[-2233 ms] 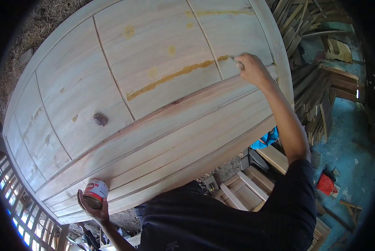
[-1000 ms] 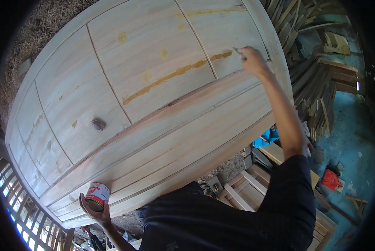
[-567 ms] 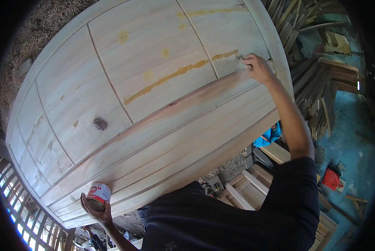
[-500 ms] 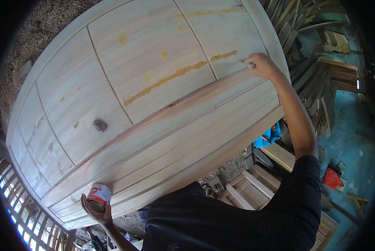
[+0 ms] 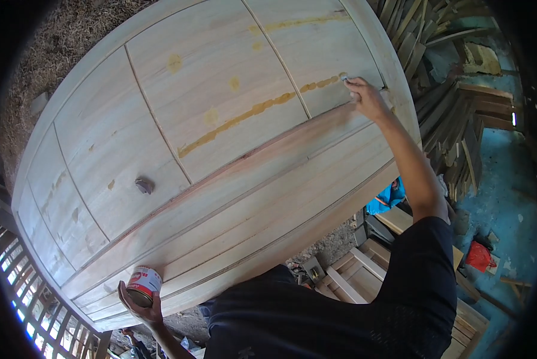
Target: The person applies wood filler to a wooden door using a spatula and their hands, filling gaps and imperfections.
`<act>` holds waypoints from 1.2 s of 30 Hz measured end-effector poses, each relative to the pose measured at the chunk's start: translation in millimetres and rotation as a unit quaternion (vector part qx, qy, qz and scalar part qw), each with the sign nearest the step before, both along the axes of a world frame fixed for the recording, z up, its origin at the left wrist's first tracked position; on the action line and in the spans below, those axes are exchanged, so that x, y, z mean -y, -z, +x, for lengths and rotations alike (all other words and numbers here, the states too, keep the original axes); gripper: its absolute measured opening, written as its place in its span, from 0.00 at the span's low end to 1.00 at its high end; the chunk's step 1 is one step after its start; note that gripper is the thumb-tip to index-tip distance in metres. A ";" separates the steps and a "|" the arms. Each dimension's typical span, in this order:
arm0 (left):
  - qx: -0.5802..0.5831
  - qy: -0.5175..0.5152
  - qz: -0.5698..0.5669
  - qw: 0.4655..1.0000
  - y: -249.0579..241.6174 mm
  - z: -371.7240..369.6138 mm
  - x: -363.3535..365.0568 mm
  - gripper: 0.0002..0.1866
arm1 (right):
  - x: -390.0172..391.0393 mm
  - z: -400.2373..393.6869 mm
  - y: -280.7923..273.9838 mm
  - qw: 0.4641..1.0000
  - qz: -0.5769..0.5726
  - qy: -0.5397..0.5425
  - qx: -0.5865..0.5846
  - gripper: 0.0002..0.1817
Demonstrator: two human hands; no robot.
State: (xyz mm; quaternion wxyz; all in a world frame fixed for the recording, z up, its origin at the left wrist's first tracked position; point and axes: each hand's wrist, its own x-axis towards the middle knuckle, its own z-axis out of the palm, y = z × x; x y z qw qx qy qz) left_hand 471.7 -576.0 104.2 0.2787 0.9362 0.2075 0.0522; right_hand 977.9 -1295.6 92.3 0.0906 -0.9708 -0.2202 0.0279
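A large pale wooden panel (image 5: 220, 197) with grooved sections lies in front of me. My left hand (image 5: 143, 308) is wrapped round a red and white tin can (image 5: 144, 280), held tilted over the panel's near left edge. My right hand (image 5: 364, 96) is closed on a small scraper (image 5: 344, 78), mostly hidden by the fingers. The scraper's tip is at the right end of a yellow-brown putty stripe (image 5: 253, 110) that crosses two sections. Rounder putty patches (image 5: 174, 63) mark the wood farther up. A crumpled dark piece of sandpaper (image 5: 144, 185) rests on the left part.
Stacked wood strips (image 5: 445, 113) stand beyond the panel's right end. Below it are wooden frames (image 5: 358, 269) and a blue bag (image 5: 387, 197). A red bag (image 5: 478, 256) lies on the blue floor (image 5: 502, 179). Slatted wood (image 5: 32, 293) is at lower left.
My right hand has moved slightly left, bringing the scraper to the stripe's end, which reaches a little farther right. My left hand still holds the can. The view has shifted slightly.
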 end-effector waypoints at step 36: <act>-0.019 -0.060 0.033 0.997 -17.9 13.4 8.1 0.50 | -344.0 56.2 -69.9 0.988 0.081 -0.038 -0.126 0.18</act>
